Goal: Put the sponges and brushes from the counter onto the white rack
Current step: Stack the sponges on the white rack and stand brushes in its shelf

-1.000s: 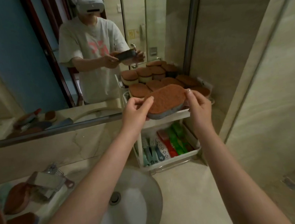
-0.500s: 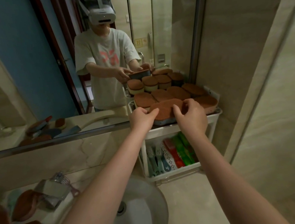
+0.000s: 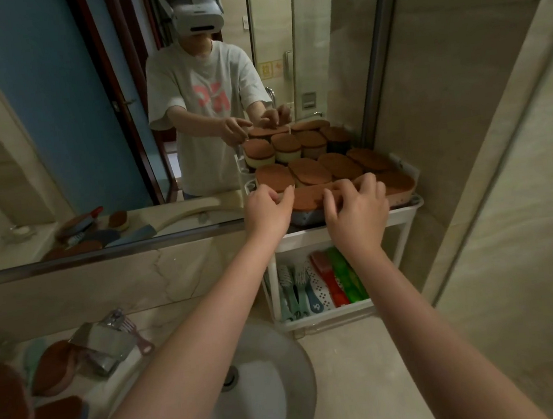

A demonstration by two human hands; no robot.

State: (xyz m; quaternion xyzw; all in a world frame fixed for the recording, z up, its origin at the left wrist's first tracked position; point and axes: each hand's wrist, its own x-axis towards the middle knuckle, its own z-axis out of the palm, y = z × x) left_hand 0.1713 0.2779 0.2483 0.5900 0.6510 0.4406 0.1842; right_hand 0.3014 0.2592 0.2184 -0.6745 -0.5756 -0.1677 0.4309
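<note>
A brown-topped sponge with a grey base (image 3: 306,199) lies on the front of the top shelf of the white rack (image 3: 403,214). My left hand (image 3: 266,210) pinches its left end and my right hand (image 3: 354,205) presses on its right part. Behind it several more brown-topped sponges (image 3: 308,171) fill the shelf. The lower shelf holds several brushes (image 3: 314,284) in teal, white, red and green. On the counter at the left lie brown sponges (image 3: 53,367) and a pink brush under a grey packet (image 3: 110,338).
A round white sink (image 3: 265,393) sits under my forearms. A wide mirror (image 3: 86,127) with a metal ledge runs along the back wall and repeats the scene. Tiled wall and a glass partition close the right side.
Both hands carried the sponge forward and down from above the rack onto the front of its top shelf. The fingers now rest on top of it.
</note>
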